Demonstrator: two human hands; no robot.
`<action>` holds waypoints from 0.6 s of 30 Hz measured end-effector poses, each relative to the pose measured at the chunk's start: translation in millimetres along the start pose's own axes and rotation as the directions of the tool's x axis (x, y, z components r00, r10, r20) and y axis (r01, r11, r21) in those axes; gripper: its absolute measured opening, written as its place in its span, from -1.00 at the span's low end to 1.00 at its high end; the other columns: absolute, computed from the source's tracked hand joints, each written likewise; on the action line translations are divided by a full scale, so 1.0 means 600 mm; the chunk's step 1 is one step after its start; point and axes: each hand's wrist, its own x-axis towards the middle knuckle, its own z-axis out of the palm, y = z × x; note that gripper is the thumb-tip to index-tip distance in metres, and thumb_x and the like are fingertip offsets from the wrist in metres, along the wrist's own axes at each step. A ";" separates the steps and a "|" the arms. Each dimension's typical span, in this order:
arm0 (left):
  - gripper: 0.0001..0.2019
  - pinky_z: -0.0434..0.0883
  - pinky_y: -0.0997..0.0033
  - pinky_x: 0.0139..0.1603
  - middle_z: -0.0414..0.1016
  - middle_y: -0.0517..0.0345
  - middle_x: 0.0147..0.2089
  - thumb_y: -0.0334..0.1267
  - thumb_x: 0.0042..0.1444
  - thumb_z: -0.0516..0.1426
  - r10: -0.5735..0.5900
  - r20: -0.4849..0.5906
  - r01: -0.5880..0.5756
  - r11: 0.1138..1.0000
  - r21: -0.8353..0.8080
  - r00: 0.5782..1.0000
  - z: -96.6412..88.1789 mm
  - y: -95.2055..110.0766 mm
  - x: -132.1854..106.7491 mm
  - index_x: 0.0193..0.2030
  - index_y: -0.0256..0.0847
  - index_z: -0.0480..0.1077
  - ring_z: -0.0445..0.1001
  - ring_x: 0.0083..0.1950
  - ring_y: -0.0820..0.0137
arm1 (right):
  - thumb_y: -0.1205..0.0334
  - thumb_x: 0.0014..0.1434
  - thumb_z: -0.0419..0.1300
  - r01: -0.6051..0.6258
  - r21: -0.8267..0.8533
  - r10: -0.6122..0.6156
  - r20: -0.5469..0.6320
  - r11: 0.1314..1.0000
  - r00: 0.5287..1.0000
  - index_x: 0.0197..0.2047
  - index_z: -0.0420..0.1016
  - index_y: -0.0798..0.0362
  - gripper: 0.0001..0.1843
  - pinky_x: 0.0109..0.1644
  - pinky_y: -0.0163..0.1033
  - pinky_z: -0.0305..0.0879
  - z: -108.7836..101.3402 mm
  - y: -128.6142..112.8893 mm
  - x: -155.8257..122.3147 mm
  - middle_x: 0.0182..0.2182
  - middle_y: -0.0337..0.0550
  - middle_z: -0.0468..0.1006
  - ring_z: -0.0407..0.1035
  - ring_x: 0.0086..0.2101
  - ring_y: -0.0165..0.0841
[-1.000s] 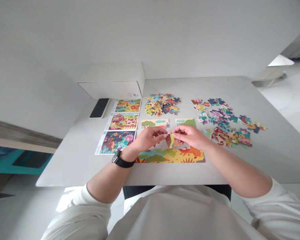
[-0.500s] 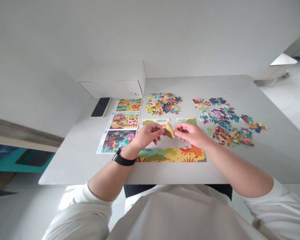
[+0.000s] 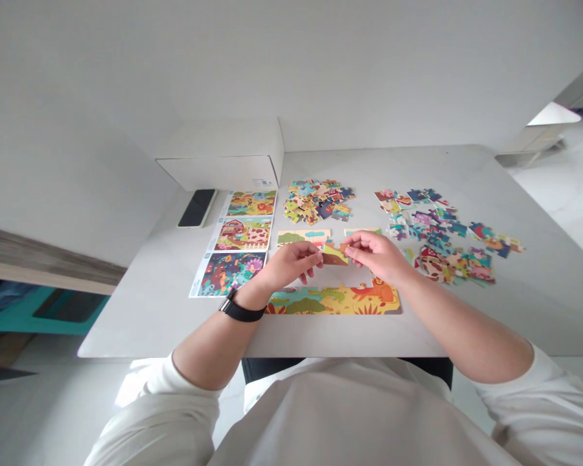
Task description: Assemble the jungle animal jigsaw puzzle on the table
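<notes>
One brown-and-green puzzle section (image 3: 336, 254) is raised over the bench (image 3: 140, 304), left hand (image 3: 294, 264) and right hand (image 3: 375, 255) pinching its opposite edges, fingers nearly closed. From there, one white box (image 3: 218, 173) at ten o'clock carries a label too small to read; three printed pictures (image 3: 243, 234) at nine have tiny unreadable text. One phone (image 3: 197, 208) lies at ten, two loose heaps, the far heap (image 3: 315, 197) at twelve, the side heap (image 3: 444, 262) at three, one joined strip (image 3: 335, 303) at six
</notes>
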 end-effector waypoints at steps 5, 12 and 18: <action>-0.52 0.51 0.50 -0.53 0.63 0.05 -0.27 0.21 0.16 0.38 0.005 0.000 -0.005 1.000 0.009 1.000 -0.001 0.004 -0.002 -0.22 -0.22 0.51 0.52 -0.40 0.44 | -0.16 0.26 0.43 -0.004 -0.025 0.004 -0.007 1.000 1.000 -0.02 0.67 -0.08 -0.62 -0.27 -0.17 0.49 -0.001 -0.006 -0.002 -0.26 -0.16 0.69 0.48 -0.38 -0.31; -0.53 0.52 0.50 -0.51 0.63 0.04 -0.26 0.21 0.17 0.37 -0.007 -0.002 0.007 1.000 0.004 1.000 0.000 0.008 -0.005 -0.23 -0.22 0.52 0.51 -0.39 0.44 | -0.12 0.25 0.43 -0.007 -0.031 0.006 -0.015 1.000 1.000 -0.03 0.67 -0.09 -0.65 -0.29 -0.17 0.47 0.000 -0.006 -0.001 -0.25 -0.14 0.69 0.48 -0.37 -0.30; -0.51 0.51 0.49 -0.50 0.66 -0.01 -0.18 0.24 0.28 0.27 0.037 -0.097 -0.025 0.992 0.127 0.995 -0.037 0.028 -0.016 -0.19 -0.25 0.57 0.55 -0.38 0.43 | -0.13 0.24 0.43 -0.009 -0.072 0.006 -0.043 0.997 0.999 -0.07 0.66 -0.09 -0.66 -0.32 -0.17 0.44 -0.008 0.004 0.002 -0.32 -0.17 0.67 0.46 -0.39 -0.29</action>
